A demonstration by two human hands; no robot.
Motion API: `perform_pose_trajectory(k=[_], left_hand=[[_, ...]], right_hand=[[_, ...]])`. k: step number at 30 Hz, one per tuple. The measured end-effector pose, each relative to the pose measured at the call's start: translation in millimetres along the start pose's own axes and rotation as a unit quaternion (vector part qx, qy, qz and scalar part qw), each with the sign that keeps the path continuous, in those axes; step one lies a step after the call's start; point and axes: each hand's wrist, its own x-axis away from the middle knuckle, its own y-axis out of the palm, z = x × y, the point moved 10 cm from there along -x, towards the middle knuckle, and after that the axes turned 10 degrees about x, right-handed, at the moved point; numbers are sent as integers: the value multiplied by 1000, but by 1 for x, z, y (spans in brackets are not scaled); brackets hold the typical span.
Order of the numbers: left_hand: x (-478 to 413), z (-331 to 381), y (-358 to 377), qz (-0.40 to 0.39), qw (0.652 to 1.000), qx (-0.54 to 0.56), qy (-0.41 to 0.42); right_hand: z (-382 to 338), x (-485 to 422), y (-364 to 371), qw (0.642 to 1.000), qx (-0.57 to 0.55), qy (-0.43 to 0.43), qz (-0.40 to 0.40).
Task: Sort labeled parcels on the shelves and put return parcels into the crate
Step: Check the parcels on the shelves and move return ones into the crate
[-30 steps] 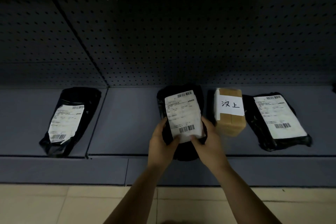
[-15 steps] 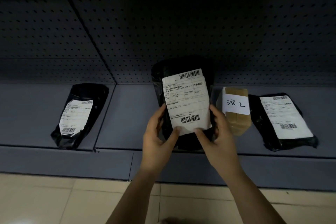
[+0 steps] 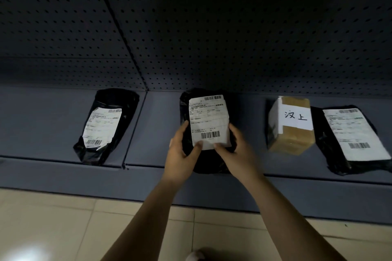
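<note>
A dark blue-grey metal shelf deck [image 3: 42, 125] is running across the view. A perforated metal back panel [image 3: 191, 38] is rising behind it at 12 o'clock. Glossy beige floor tiles [image 3: 63, 229] are showing at 6 to 7 o'clock.

At 9 o'clock of centre, a crinkled black plastic mailer bag [image 3: 104, 129] is lying flat on the deck. It is tilting with its top towards 1 o'clock and carrying a creased white barcode label.

At centre is the task item, a soft black plastic parcel with a white printed shipping label [image 3: 209, 118]. It is sitting over the front part of the deck, label facing up, with its lower end crossing the front edge towards 6 o'clock. Whether it is bearing on the deck cannot be determined.

The left hand [image 3: 182, 154] is clamping the parcel's 9 o'clock edge, fingers curling round it and thumb pressing on the label's lower left corner. The right hand [image 3: 239, 154] is clamping the 3 o'clock edge in mirror fashion, thumb pressing on the label's lower edge. Both bare forearms are extending up from 6 o'clock.

At 3 o'clock of the parcel and apart from it, a rectangular brown cardboard box [image 3: 292, 142] is standing on the deck. A white paper strip with handwritten characters is wrapping over it. Just beside the box, at its 3 o'clock, a second wrinkled black plastic mailer [image 3: 354, 133] is lying flat with a smooth white label facing up.
</note>
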Motion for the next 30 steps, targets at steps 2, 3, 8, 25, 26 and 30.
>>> perform_pose_trajectory(k=[2, 3, 8, 25, 26, 30], left_hand=[[-6, -9, -2, -11, 1000, -19, -2], [-8, -13, -2, -18, 999, -27, -5], [-13, -22, 1, -39, 996, -77, -10], [38, 112, 95, -63, 887, -339, 309], [40, 114, 107, -71, 885, -340, 311], [41, 117, 151, -95, 880, -357, 299]], right_hand=[[4, -5, 11, 1000, 25, 5, -7], [5, -8, 14, 999, 39, 9, -9], [15, -12, 26, 996, 82, 19, -24], [-7, 51, -138, 946, 282, -102, 120], [-2, 52, -149, 945, 281, -103, 128], [26, 47, -184, 943, 289, -84, 139]])
